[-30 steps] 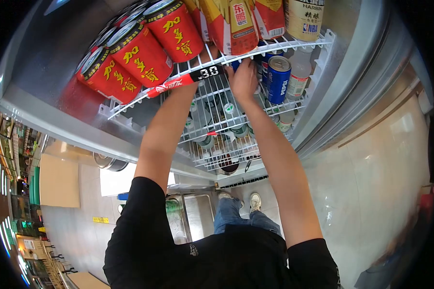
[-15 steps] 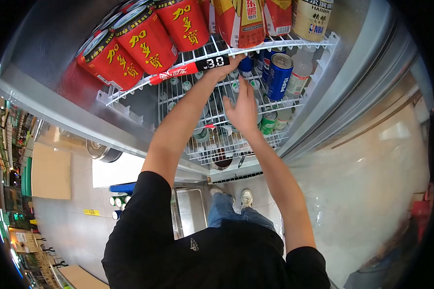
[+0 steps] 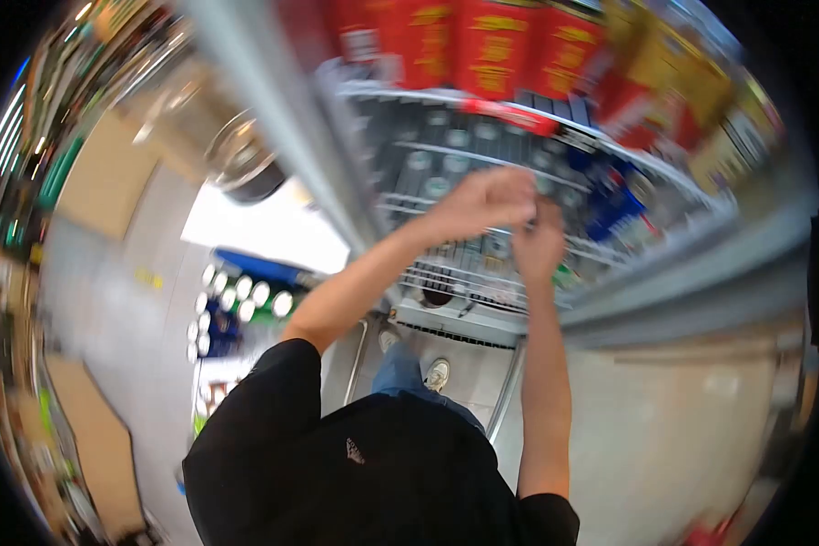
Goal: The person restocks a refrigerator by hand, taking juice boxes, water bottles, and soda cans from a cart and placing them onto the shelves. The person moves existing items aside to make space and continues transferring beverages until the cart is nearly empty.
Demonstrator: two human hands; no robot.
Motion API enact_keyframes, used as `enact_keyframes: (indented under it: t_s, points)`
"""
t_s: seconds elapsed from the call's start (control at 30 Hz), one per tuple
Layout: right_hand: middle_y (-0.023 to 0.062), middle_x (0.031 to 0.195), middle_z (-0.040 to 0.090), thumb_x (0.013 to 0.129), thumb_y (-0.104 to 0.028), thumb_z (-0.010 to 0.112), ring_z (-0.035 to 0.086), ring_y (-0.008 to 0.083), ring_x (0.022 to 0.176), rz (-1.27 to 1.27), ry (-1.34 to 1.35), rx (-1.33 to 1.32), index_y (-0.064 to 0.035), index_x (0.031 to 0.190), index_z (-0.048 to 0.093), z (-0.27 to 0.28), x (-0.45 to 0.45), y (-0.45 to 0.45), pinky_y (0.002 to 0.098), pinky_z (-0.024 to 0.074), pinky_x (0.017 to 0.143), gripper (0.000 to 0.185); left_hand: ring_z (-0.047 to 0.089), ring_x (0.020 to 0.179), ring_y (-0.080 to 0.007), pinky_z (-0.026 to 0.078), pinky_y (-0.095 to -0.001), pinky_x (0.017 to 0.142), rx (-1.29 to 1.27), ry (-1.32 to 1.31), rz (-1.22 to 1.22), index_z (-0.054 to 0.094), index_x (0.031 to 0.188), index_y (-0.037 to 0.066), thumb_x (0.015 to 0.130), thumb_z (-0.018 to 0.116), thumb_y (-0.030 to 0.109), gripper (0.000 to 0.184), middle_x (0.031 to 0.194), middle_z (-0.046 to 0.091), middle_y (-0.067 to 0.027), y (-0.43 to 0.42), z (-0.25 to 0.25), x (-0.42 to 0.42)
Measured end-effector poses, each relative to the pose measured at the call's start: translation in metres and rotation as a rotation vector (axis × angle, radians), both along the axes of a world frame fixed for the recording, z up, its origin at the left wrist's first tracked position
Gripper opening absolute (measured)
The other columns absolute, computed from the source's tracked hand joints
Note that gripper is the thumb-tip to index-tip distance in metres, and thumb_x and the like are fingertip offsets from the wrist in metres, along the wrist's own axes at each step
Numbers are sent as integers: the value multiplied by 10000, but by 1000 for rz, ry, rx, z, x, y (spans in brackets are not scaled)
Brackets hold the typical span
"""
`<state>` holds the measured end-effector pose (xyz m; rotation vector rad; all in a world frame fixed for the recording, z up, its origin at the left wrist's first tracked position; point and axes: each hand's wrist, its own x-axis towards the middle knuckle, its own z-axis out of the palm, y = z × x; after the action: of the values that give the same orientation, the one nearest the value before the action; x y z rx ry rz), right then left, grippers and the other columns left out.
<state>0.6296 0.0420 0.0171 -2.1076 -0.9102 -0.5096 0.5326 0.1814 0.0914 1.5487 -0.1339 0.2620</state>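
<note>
Smeared by motion, my left hand and my right hand are close together in front of the fridge's middle wire shelf. The left hand's fingers look curled in, and whether they hold anything is hidden. On the right hand the fingers are too blurred to read. Behind both hands stand rows of bottles with pale caps. To their right are blue Pepsi cans. Red drink cans line the upper shelf above.
Yellow-and-red packs and a cream can fill the upper shelf's right end. The fridge's left edge stands beside my left arm. Green and blue cans are grouped at lower left, near a white surface bearing a glass-lidded pot.
Both hands have pulled back from beneath the upper shelf's front and come together. The view has swung left, bringing more of the cans at lower left into sight.
</note>
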Motion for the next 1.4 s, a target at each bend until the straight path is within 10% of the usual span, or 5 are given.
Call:
enact_keyframes:
  t_s: [0.4,0.6,0.73,1.2,1.4]
  points:
    - [133,1024,678,919,-182,629,672,260,873,101,-168,3,-56,1162,664,-8,2,9,368,533,745,276,621,832,-96,462,-243,689,-304,454,1207,664,1112,73,913,634,278,287,964,684,-22,54,-155,-381]
    - [147,1053,685,930,-181,620,690,259,916,97,-92,11,-35,1154,663,-11,3,12,361,549,745,271,594,996,-326,508,-430,801,861,923,1957,593,1166,21,754,752,268,506,1046,615,-197,121,-234,-530]
    - [147,1065,683,935,-177,613,686,261,906,118,-105,-14,-16,1152,659,-11,6,10,357,550,747,274,571,1025,-409,514,-486,808,756,1466,1862,451,1279,48,728,781,372,719,1162,491,-238,129,-218,-554]
    - [166,1066,670,940,-179,586,652,308,961,142,-182,-35,-19,1161,652,-20,16,5,396,513,829,281,586,961,-424,497,-480,842,836,1076,1813,512,1078,-7,608,813,236,609,1060,580,-252,120,-237,-567]
    - [175,1041,663,867,-144,648,628,344,948,190,-191,49,-28,1148,640,8,-10,0,404,489,843,304,649,937,-322,504,-406,824,745,960,1814,604,1088,68,641,803,304,544,1014,673,-150,54,-115,-482]
